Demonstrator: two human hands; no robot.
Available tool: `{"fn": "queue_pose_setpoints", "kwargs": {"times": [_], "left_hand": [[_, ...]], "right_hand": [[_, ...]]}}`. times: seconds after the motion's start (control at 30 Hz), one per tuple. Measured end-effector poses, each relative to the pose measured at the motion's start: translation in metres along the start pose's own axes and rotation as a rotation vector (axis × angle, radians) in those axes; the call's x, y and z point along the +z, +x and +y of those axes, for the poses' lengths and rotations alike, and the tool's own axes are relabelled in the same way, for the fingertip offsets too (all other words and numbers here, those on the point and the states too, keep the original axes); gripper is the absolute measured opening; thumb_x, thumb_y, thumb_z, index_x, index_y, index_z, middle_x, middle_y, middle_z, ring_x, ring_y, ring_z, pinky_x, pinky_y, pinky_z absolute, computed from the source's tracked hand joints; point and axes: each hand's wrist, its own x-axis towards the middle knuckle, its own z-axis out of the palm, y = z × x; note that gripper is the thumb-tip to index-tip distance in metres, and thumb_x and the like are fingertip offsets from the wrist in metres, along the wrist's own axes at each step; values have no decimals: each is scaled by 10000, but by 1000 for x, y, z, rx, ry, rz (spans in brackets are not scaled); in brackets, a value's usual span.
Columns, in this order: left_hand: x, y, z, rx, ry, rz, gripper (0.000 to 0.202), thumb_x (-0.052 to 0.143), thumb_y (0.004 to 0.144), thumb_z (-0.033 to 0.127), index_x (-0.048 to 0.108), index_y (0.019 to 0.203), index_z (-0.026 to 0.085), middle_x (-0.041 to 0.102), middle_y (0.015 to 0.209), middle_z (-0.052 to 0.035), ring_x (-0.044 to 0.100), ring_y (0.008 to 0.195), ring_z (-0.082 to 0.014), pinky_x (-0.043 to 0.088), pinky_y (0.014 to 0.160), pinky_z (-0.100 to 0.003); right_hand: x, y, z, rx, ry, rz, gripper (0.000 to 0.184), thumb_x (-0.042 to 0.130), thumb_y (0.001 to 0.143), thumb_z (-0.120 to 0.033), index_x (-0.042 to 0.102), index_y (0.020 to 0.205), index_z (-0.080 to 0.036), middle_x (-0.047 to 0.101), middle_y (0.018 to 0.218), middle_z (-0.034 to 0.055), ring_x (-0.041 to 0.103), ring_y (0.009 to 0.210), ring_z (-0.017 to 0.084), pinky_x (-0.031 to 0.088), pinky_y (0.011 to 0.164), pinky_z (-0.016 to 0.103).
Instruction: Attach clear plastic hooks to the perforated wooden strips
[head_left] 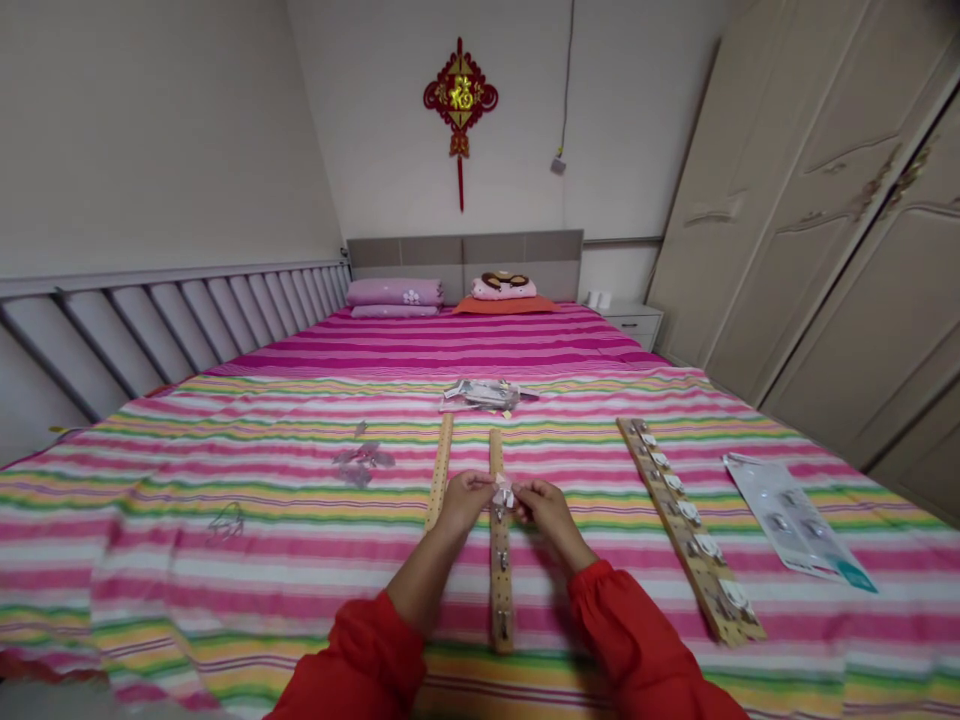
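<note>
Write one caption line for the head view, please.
Both hands, left hand and right hand, pinch a small clip above a wooden strip.

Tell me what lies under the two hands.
Under the left hand and right hand runs a perforated wooden strip on the striped bedspread; the hands hide its middle.

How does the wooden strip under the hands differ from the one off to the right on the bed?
The middle strip lies nearly straight away from the person, while the right strip lies slanted. The right strip carries a full row of white hooks; the middle strip shows mostly bare holes with a few fittings. The left hand and right hand pinch a small white part above the middle strip; the right strip lies untouched. Both are perforated wood on the striped bedspread.
</note>
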Motion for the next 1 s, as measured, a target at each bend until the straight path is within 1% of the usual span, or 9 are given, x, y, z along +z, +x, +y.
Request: {"fn": "queue_pose_setpoints", "kwargs": {"times": [0.13,0.23,0.57,0.73,1.0], "left_hand": [[4,16,-5,-31,20,44,118,721,522,88,639,588,143,621,514,14,582,521,-117,466,576,-238],[4,25,-12,-47,32,76,117,699,515,62,631,562,146,609,487,23,568,498,-113,456,559,-233],[7,51,-35,-36,67,162,84,670,497,91,628,522,160,626,502,21,583,543,-125,448,586,-232],[8,55,-44,-39,74,173,87,667,491,109,602,492,167,613,486,23,577,523,-127,443,572,-233],[8,55,-48,-44,78,179,80,682,492,155,605,495,176,620,485,27,583,524,-133,455,577,-241]], "right_hand": [[1,17,6,29,-8,14,258,708,537,-371,527,516,-188,507,372,-52,427,342,76,321,366,199],[2,28,12,47,-15,24,259,715,526,-357,512,509,-196,491,350,-58,409,317,76,312,348,201],[1,50,31,58,-44,70,176,655,564,-309,528,523,-194,481,336,-66,375,293,67,269,331,191],[1,54,37,56,-61,78,181,648,550,-313,511,505,-203,448,307,-76,367,277,71,255,325,199],[2,58,45,32,-82,93,205,638,559,-339,491,489,-215,420,285,-82,345,267,73,213,321,209]]}}
